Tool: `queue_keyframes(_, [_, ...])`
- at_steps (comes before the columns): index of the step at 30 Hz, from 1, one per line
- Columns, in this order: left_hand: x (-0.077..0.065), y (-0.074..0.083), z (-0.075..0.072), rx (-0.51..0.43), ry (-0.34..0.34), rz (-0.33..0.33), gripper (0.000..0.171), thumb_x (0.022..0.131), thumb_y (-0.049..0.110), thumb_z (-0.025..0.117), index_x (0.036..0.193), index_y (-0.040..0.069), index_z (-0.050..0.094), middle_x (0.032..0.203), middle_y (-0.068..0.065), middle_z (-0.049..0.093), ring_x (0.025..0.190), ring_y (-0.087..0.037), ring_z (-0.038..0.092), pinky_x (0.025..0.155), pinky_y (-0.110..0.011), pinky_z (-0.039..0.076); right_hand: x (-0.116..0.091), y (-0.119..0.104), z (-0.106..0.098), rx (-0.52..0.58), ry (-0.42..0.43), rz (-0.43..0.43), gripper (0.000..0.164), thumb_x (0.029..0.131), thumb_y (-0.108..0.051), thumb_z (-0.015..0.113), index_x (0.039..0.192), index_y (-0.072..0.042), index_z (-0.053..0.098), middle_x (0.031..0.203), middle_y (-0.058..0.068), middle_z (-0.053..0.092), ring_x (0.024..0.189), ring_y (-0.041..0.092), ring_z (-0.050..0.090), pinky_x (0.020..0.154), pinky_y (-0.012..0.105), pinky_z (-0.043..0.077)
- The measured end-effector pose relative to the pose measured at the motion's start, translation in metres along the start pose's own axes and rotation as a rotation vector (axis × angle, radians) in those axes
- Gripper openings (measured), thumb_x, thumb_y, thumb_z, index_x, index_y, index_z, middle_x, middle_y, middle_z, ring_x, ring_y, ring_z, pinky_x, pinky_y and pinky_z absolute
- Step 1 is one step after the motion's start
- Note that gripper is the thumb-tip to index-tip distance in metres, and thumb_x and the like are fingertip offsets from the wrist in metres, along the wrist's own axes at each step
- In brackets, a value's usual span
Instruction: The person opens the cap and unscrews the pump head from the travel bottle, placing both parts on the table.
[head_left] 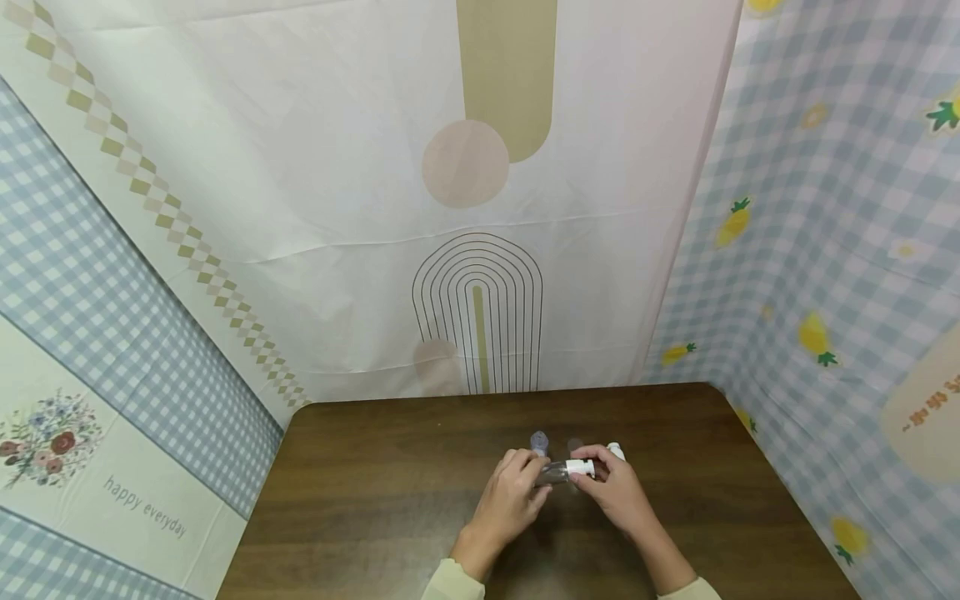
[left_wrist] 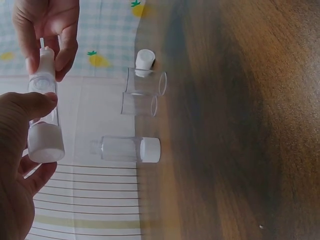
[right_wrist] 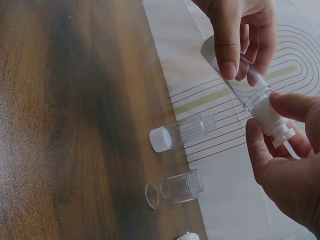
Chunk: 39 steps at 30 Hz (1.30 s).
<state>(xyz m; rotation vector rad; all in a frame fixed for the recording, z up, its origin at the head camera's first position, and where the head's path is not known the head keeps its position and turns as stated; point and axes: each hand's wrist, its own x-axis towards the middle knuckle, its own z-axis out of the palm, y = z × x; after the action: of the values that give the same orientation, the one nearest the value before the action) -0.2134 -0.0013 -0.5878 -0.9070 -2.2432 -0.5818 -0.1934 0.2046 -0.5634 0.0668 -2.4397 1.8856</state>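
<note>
My left hand (head_left: 512,492) grips a clear bottle (right_wrist: 242,82) with a white base, its thumb along the side. The fingers of my right hand (head_left: 615,492) pinch a white pump head (right_wrist: 267,116) at the bottle's neck. A thin tube or nozzle sticks out beyond the pump in both wrist views. Bottle and pump are in line, held tilted above the table. Behind them, a second clear bottle (left_wrist: 120,149) with a white base stands on the table without a pump on its neck.
Beside the second bottle stand clear cylindrical covers (left_wrist: 141,105). Past them, farther right, is a small white part (head_left: 615,450). The dark wooden table (head_left: 375,500) meets a patterned cloth at its back edge, with checked cloths at both sides.
</note>
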Motion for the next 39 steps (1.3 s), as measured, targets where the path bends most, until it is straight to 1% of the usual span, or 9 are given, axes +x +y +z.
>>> queue_keyframes(4, [0.0002, 0.0011, -0.0016, -0.013, -0.005, 0.001, 0.043, 0.071, 0.019, 0.094, 0.109, 0.012, 0.074, 0.102, 0.001, 0.067, 0.092, -0.015, 0.061, 0.085, -0.027, 0.053, 0.0001, 0.0037, -0.0012, 0.02, -0.006, -0.012, 0.032, 0.085, 0.004, 0.079, 0.114, 0.003, 0.068, 0.121, 0.023, 0.066, 0.102, 0.002, 0.064, 0.08, 0.017, 0.055])
queue_keyframes(9, [-0.0004, 0.0016, -0.0016, -0.019, -0.015, 0.001, 0.043, 0.071, 0.018, 0.094, 0.108, 0.011, 0.074, 0.101, 0.001, 0.066, 0.09, -0.015, 0.06, 0.084, -0.027, 0.052, -0.0014, 0.0076, -0.001, 0.065, -0.02, -0.084, 0.038, 0.085, 0.005, 0.079, 0.121, 0.006, 0.066, 0.128, 0.028, 0.064, 0.108, -0.002, 0.062, 0.084, 0.015, 0.054])
queue_keyframes(13, [-0.0015, 0.0011, -0.0007, -0.008, -0.012, 0.006, 0.043, 0.071, 0.018, 0.094, 0.108, 0.011, 0.074, 0.101, 0.001, 0.066, 0.09, -0.015, 0.06, 0.084, -0.027, 0.052, -0.0014, 0.0064, 0.0016, 0.033, 0.018, -0.038, 0.036, 0.089, -0.003, 0.078, 0.123, 0.004, 0.066, 0.131, 0.025, 0.064, 0.104, -0.003, 0.063, 0.081, 0.016, 0.055])
queue_keyframes(17, [-0.0027, 0.002, -0.0002, 0.003, -0.009, 0.013, 0.043, 0.071, 0.019, 0.094, 0.108, 0.01, 0.074, 0.101, 0.001, 0.066, 0.09, -0.015, 0.06, 0.083, -0.027, 0.052, -0.0022, 0.0046, 0.0038, -0.063, 0.062, 0.045, 0.027, 0.093, -0.012, 0.075, 0.116, 0.001, 0.07, 0.109, 0.015, 0.068, 0.083, 0.001, 0.062, 0.068, 0.02, 0.054])
queue_keyframes(21, [-0.0033, 0.0029, -0.0003, 0.009, -0.014, 0.013, 0.043, 0.071, 0.019, 0.094, 0.108, 0.011, 0.074, 0.102, 0.001, 0.067, 0.091, -0.015, 0.061, 0.084, -0.027, 0.052, -0.0025, 0.0044, 0.0045, -0.071, 0.068, 0.067, 0.022, 0.094, -0.009, 0.075, 0.111, 0.003, 0.07, 0.092, 0.01, 0.066, 0.07, 0.005, 0.061, 0.063, 0.023, 0.055])
queue_keyframes(24, [-0.0035, 0.0035, -0.0001, 0.017, -0.013, 0.01, 0.043, 0.071, 0.019, 0.094, 0.108, 0.011, 0.073, 0.102, 0.001, 0.066, 0.091, -0.015, 0.061, 0.085, -0.027, 0.052, -0.0025, 0.0036, 0.0039, -0.014, 0.051, 0.063, 0.022, 0.092, -0.003, 0.075, 0.112, 0.004, 0.069, 0.101, 0.015, 0.068, 0.079, 0.006, 0.067, 0.068, 0.023, 0.057])
queue_keyframes(28, [-0.0034, 0.0035, 0.0, 0.015, -0.01, 0.004, 0.042, 0.071, 0.02, 0.093, 0.107, 0.011, 0.073, 0.102, 0.002, 0.066, 0.091, -0.014, 0.061, 0.084, -0.027, 0.052, -0.0024, 0.0015, 0.0022, 0.046, 0.01, 0.013, 0.027, 0.089, 0.004, 0.075, 0.115, 0.006, 0.066, 0.12, 0.026, 0.065, 0.096, 0.006, 0.068, 0.074, 0.02, 0.058])
queue_keyframes(33, [-0.0033, 0.0035, -0.0008, 0.004, -0.007, 0.004, 0.042, 0.071, 0.019, 0.094, 0.107, 0.011, 0.074, 0.101, 0.001, 0.066, 0.091, -0.015, 0.061, 0.084, -0.027, 0.053, -0.0026, 0.0018, 0.0003, 0.066, -0.021, -0.043, 0.034, 0.086, 0.007, 0.076, 0.118, 0.007, 0.065, 0.127, 0.032, 0.061, 0.099, 0.002, 0.064, 0.076, 0.018, 0.056])
queue_keyframes(39, [-0.0038, 0.004, -0.0016, -0.001, -0.012, 0.0, 0.041, 0.072, 0.019, 0.093, 0.107, 0.011, 0.074, 0.102, 0.002, 0.066, 0.091, -0.014, 0.061, 0.084, -0.027, 0.053, -0.0026, 0.004, 0.0006, 0.082, -0.031, -0.027, 0.037, 0.087, 0.007, 0.075, 0.122, 0.01, 0.063, 0.129, 0.032, 0.06, 0.101, 0.001, 0.064, 0.078, 0.017, 0.056])
